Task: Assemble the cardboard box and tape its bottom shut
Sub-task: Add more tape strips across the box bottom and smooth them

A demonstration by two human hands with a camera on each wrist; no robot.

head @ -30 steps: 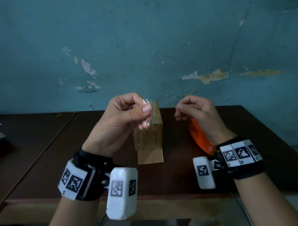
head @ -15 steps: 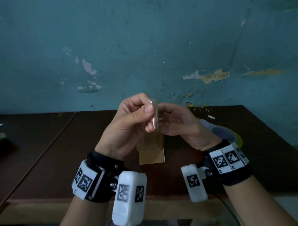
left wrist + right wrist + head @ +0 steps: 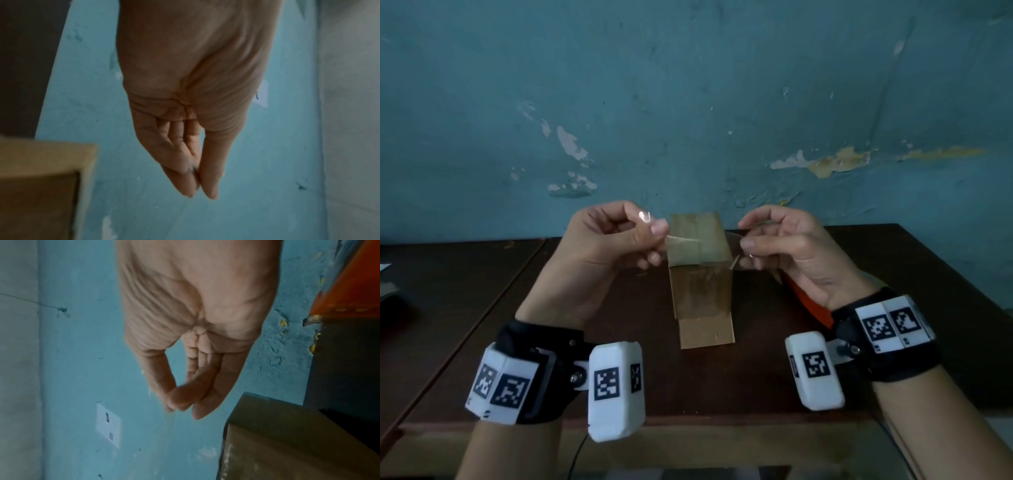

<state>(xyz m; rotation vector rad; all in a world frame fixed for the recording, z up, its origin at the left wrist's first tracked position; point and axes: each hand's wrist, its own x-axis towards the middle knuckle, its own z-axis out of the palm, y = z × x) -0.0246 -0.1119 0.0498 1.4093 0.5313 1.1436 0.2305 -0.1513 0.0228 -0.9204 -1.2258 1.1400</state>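
Setting: peeling teal wall (image 3: 688,102), dark table (image 3: 722,377).
Box: cardboard box (image 3: 700,274) upright, mid-table.
Hands: left hand (image 3: 606,253), right hand (image 3: 794,253) pinch clear tape (image 3: 698,241).
Change: hands, together half a second ago, now apart, tape stretched over box top.

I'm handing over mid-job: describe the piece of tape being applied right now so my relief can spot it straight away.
Find the dark wooden table below the blue wall; the cardboard box stands at its middle. Just above the box top, the left hand and right hand pinch a strip of clear tape stretched between them. Unlike the brown cardboard, it is see-through and glossy.
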